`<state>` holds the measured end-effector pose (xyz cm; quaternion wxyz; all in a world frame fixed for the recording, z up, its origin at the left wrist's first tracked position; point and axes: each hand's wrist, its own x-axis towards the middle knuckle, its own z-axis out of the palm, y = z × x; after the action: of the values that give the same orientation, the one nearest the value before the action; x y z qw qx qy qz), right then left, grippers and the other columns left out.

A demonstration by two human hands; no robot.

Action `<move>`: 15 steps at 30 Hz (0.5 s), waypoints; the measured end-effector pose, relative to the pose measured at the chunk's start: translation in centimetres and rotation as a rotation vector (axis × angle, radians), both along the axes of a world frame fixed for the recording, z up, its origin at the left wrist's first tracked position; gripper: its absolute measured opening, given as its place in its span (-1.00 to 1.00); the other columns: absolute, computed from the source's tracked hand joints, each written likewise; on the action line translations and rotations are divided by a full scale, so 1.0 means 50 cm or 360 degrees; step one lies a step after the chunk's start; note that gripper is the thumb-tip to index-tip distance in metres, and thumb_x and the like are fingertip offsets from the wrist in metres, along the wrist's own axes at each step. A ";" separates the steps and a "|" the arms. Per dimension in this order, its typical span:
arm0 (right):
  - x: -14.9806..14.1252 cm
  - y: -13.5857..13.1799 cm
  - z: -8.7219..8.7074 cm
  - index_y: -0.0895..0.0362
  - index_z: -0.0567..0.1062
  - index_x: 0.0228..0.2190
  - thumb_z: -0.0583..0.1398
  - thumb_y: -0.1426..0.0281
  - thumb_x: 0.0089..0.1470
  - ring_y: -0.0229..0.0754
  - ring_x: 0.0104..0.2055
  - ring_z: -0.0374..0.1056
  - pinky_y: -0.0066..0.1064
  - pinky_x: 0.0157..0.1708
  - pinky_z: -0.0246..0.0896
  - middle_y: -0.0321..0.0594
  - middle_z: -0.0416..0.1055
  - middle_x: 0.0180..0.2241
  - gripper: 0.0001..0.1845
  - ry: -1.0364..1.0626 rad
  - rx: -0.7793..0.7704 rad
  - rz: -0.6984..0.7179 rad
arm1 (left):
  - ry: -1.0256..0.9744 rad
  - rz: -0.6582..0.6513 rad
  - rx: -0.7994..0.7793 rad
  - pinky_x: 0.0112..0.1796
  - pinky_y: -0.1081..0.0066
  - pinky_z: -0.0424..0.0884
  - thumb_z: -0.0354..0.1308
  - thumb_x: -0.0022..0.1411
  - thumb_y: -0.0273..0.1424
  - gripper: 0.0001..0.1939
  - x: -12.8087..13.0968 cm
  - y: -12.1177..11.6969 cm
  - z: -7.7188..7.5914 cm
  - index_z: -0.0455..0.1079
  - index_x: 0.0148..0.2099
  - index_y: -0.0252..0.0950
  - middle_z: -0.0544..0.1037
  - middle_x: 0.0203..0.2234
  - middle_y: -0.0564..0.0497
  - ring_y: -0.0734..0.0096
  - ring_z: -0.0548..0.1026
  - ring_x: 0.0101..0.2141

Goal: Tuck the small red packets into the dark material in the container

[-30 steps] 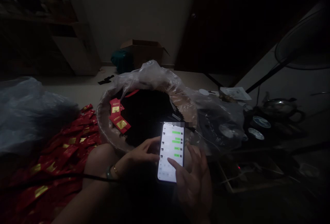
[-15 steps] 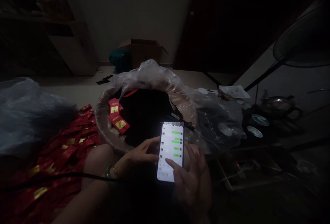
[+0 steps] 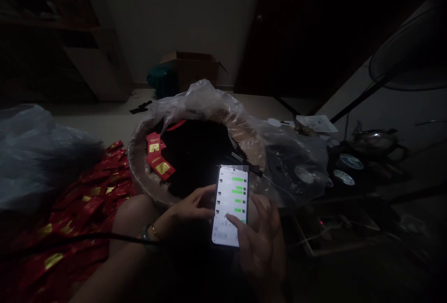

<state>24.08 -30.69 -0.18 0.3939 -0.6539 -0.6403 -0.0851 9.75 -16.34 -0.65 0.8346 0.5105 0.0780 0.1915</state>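
Observation:
In a dim room a lit phone (image 3: 230,196) shows a chat with green bubbles. My left hand (image 3: 193,206) grips the phone's left edge, with a bangle on the wrist. My right hand (image 3: 260,242) cradles the phone from the right, its thumb touching the lower part of the screen. Just beyond the phone stands a round basket (image 3: 139,172) lined with clear plastic, holding a dark heap and a few red and gold packets (image 3: 159,161).
Several red packets (image 3: 84,200) lie heaped at the left beside a clear plastic bag (image 3: 38,149). A black cable (image 3: 87,238) crosses my arm. A kettle and cups (image 3: 349,163) sit on the right, a fan (image 3: 408,56) above them, a cardboard box (image 3: 192,68) by the far wall.
My right thumb has shifted slightly over the lower screen. The view has drifted a little; both hands stay on the phone.

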 end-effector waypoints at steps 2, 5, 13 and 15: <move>0.001 -0.002 -0.001 0.00 0.61 -0.30 0.01 0.39 0.20 0.24 0.29 -0.15 0.24 0.13 -0.05 -0.27 0.08 0.22 -0.64 0.0040 -0.0037 -0.0041 | 0.0014 -0.0004 0.0016 -0.10 0.19 0.39 0.34 0.01 -0.35 -0.36 -0.001 0.000 0.001 0.30 0.16 -0.31 0.51 -0.04 -0.23 0.06 0.51 -0.10; 0.003 -0.003 -0.004 0.04 0.62 -0.33 0.02 0.37 0.21 0.24 0.30 -0.19 0.23 0.15 -0.08 -0.24 0.09 0.21 -0.64 0.0060 -0.0024 -0.0090 | 0.0026 -0.0012 0.0018 -0.08 0.19 0.38 0.34 0.02 -0.36 -0.36 -0.002 0.001 0.004 0.30 0.16 -0.32 0.50 -0.03 -0.23 0.03 0.48 -0.05; 0.002 0.000 -0.002 0.11 0.62 -0.34 -0.01 0.38 0.22 0.20 0.30 -0.18 0.26 0.22 -0.26 -0.16 0.11 0.19 -0.61 0.0221 0.0130 -0.0016 | 0.0033 -0.0013 0.0031 -0.07 0.16 0.38 0.35 0.01 -0.32 -0.34 -0.003 0.001 0.003 0.30 0.16 -0.32 0.51 -0.05 -0.24 0.02 0.49 -0.07; 0.002 -0.001 0.000 0.12 0.63 -0.37 -0.01 0.39 0.21 0.23 0.30 -0.18 0.27 0.21 -0.24 -0.16 0.11 0.19 -0.60 0.0232 0.0144 -0.0001 | 0.0023 -0.0008 0.0038 -0.08 0.16 0.38 0.35 0.01 -0.31 -0.34 -0.003 0.001 0.004 0.30 0.16 -0.31 0.52 -0.06 -0.23 0.03 0.49 -0.07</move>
<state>24.16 -30.74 -0.19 0.4687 -0.6401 -0.6051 -0.0664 9.61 -16.28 -0.47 0.8284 0.5220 0.0806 0.1867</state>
